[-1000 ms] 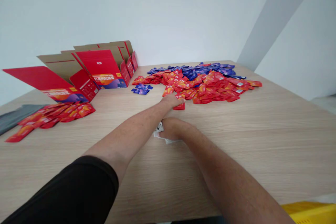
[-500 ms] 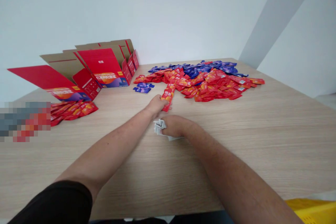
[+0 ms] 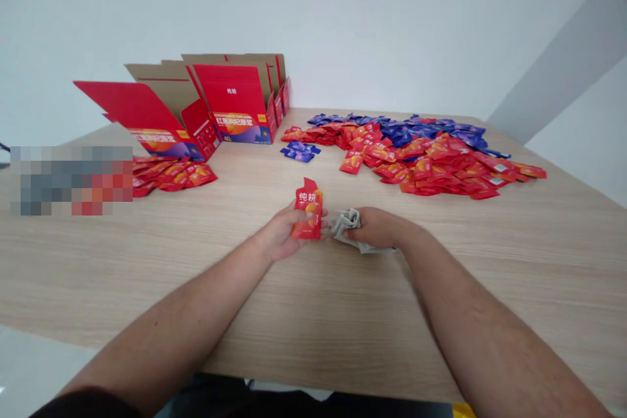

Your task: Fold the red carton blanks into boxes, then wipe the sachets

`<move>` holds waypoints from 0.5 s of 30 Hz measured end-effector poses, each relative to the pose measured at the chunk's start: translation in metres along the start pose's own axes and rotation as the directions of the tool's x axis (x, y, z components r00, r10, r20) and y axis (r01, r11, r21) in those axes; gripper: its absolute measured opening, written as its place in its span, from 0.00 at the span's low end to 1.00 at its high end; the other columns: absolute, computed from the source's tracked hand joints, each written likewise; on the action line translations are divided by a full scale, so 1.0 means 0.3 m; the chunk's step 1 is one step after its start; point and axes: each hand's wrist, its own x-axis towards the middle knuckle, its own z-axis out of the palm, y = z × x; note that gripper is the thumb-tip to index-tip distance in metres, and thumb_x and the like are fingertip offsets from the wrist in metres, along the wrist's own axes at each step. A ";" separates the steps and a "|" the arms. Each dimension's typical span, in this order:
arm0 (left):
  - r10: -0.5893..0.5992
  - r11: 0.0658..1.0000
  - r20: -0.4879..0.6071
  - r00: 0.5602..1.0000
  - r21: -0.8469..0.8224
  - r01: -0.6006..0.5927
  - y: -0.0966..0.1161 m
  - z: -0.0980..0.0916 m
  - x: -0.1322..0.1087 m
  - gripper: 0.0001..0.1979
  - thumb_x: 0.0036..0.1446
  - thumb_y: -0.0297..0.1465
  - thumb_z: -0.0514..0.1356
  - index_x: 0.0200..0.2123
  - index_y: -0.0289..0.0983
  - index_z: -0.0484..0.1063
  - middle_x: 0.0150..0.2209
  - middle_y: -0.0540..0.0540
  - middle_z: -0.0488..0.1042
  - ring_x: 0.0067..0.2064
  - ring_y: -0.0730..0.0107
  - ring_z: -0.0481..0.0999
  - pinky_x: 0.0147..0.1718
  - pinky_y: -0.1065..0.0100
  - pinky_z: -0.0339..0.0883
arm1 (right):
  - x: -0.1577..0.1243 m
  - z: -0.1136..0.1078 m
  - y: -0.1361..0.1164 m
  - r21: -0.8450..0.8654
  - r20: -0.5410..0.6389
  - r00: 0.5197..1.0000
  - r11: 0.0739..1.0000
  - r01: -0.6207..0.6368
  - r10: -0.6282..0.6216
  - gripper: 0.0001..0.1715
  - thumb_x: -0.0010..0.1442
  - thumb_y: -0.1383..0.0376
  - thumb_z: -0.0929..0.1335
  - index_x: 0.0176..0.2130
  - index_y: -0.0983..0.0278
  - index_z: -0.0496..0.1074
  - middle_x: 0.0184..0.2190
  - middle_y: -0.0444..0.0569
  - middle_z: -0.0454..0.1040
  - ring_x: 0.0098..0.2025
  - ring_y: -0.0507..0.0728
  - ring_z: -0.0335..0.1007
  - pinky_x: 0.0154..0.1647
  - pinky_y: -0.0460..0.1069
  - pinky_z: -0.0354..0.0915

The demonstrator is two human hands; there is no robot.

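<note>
An open red cardboard carton [image 3: 234,95], printed 纯耕, stands at the far edge of the light-wood tabletop [image 3: 529,255]. The left hand [image 3: 280,233] grasps a red foil sachet [image 3: 308,212], labelled 纯耕, up off the table. The right hand [image 3: 375,227] is clenched on a crumpled grey cloth [image 3: 347,225]. A heap of red and blue sachets [image 3: 421,160] lies beyond, apart from both hands.

Red cardboard cartons [image 3: 235,101] stand open on the wooden table [image 3: 494,261].

walls: plain white [image 3: 313,6] | right: grey slanted band [image 3: 553,72] | table: pale wood-grain [image 3: 343,333] | floor: pale, glossy [image 3: 39,372]
</note>
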 end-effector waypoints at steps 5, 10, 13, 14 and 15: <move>-0.136 0.987 0.066 0.989 -0.083 0.141 -0.014 -0.016 0.022 0.21 0.69 0.45 0.55 0.48 0.33 0.76 0.42 0.37 0.81 0.36 0.57 0.83 0.35 0.55 0.79 | 0.014 -0.028 0.034 0.090 -0.218 0.969 0.991 -0.094 0.112 0.13 0.63 0.63 0.69 0.46 0.61 0.80 0.44 0.49 0.83 0.43 0.59 0.78 0.48 0.52 0.70; -0.160 0.982 0.117 0.980 -0.081 0.170 -0.043 0.010 0.020 0.29 0.71 0.52 0.49 0.49 0.34 0.77 0.41 0.36 0.81 0.36 0.55 0.82 0.35 0.54 0.77 | -0.010 0.017 -0.066 -0.029 -0.728 0.685 1.000 -0.012 -0.013 0.14 0.68 0.59 0.65 0.48 0.62 0.76 0.46 0.57 0.79 0.51 0.64 0.73 0.54 0.59 0.67; -0.116 0.983 0.062 0.991 -0.139 0.124 -0.075 0.041 0.022 0.25 0.72 0.47 0.49 0.42 0.36 0.78 0.36 0.40 0.80 0.34 0.61 0.81 0.36 0.60 0.76 | -0.023 0.093 -0.149 -0.200 -0.665 0.696 0.963 0.183 -0.271 0.09 0.66 0.65 0.67 0.45 0.61 0.75 0.42 0.55 0.76 0.46 0.61 0.71 0.49 0.55 0.68; -0.098 0.979 0.038 0.995 -0.174 0.103 -0.084 0.049 0.023 0.24 0.73 0.45 0.49 0.39 0.36 0.78 0.34 0.42 0.80 0.33 0.63 0.80 0.37 0.63 0.75 | -0.022 0.115 -0.167 -0.258 -0.564 0.740 0.930 0.262 -0.365 0.09 0.65 0.66 0.67 0.45 0.61 0.75 0.41 0.55 0.76 0.46 0.61 0.71 0.50 0.55 0.68; -0.081 0.976 0.020 0.996 -0.203 0.084 -0.089 0.056 0.024 0.23 0.73 0.43 0.49 0.37 0.36 0.78 0.33 0.43 0.80 0.33 0.65 0.80 0.37 0.65 0.75 | -0.020 0.132 -0.178 -0.293 -0.489 0.767 0.907 0.304 -0.415 0.10 0.65 0.67 0.67 0.45 0.61 0.75 0.41 0.54 0.76 0.46 0.61 0.71 0.50 0.55 0.68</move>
